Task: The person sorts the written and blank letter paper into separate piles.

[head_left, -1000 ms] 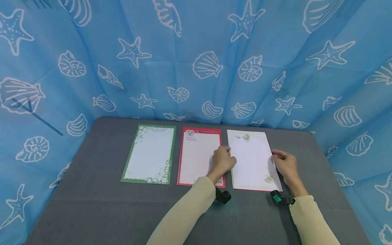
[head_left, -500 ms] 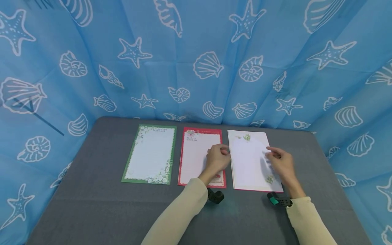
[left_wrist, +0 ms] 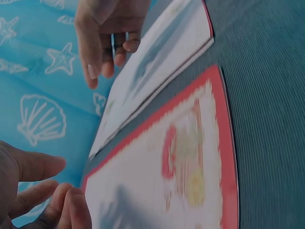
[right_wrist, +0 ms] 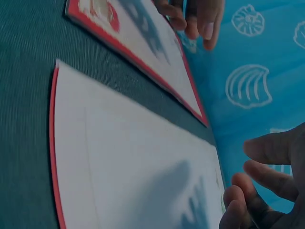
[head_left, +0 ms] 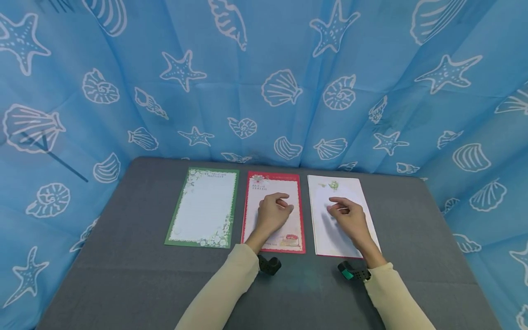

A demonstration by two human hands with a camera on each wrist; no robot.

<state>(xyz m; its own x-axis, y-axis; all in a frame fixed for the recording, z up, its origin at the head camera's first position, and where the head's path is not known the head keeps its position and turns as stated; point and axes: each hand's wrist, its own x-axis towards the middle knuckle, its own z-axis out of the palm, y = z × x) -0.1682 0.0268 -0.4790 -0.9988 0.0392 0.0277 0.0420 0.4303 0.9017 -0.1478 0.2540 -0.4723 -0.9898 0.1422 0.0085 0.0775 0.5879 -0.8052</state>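
Note:
My left hand [head_left: 274, 213] hovers over the red-bordered letter paper [head_left: 260, 220], fingers loosely bent and holding nothing. To its right, my right hand [head_left: 351, 220] is above a stack of white letter paper [head_left: 320, 229] with small green plant prints, also with nothing in its grasp. In the left wrist view, a gap shows between the left thumb and fingers [left_wrist: 43, 167], and shadow falls on the red-bordered sheet. The right wrist view shows the right fingers [right_wrist: 267, 176] apart from the white stack, whose lower edge has a red rim. Part of each sheet is hidden under the hands.
A green-bordered sheet of letter paper [head_left: 202, 208] with flower prints lies on the left of the grey cloth-covered table [head_left: 136, 266]. Behind the table hangs a blue curtain [head_left: 231, 105] with white shells and starfish. Each wrist wears a black camera band [head_left: 270, 266].
Both hands have come off the edges of the white stack. They have moved left, the left one over the red-bordered paper and the right one over the white stack. The papers stay in place.

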